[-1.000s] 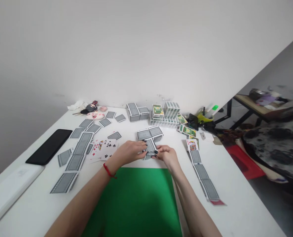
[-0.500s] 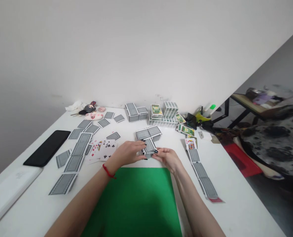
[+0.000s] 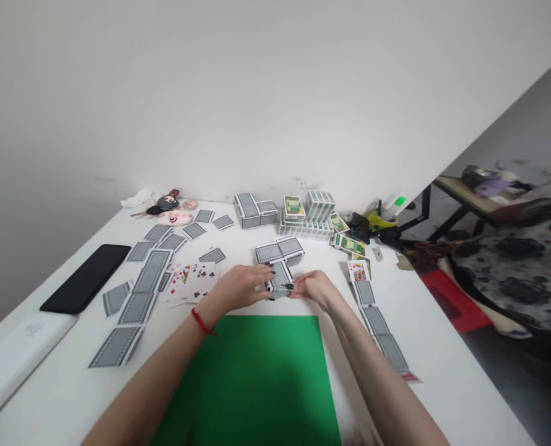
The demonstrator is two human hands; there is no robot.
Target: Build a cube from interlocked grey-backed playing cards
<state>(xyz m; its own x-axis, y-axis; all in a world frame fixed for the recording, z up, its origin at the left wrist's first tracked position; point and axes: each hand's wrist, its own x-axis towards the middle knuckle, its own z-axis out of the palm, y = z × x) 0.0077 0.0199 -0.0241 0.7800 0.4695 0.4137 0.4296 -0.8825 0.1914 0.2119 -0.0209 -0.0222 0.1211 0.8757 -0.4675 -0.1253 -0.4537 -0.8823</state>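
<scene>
A block of folded grey-backed playing cards [image 3: 280,272] stands on the white table, near the far edge of the green mat. My left hand [image 3: 242,286] rests against its left side, fingers stretched out and thumb apart. At the block's right front corner, the fingertips of my right hand [image 3: 315,288] pinch its edge; the exact grip is partly hidden. Directly behind, touching or nearly so, is another pair of card blocks [image 3: 279,249]. Face-up cards [image 3: 203,282], a three and a four of clubs among them, lie left of my left hand.
Chains of folded cards stand at left [image 3: 140,291] and right [image 3: 380,328]. Along the wall are card blocks [image 3: 247,210] and green-and-white card boxes [image 3: 306,228]. A black phone [image 3: 87,279] and a white box [image 3: 20,359] lie at left. The green mat [image 3: 266,378] is under my forearms.
My right hand has shifted slightly, its fingers at the block's right edge a little straighter. The left hand and the blocks stay nearly where they were.
</scene>
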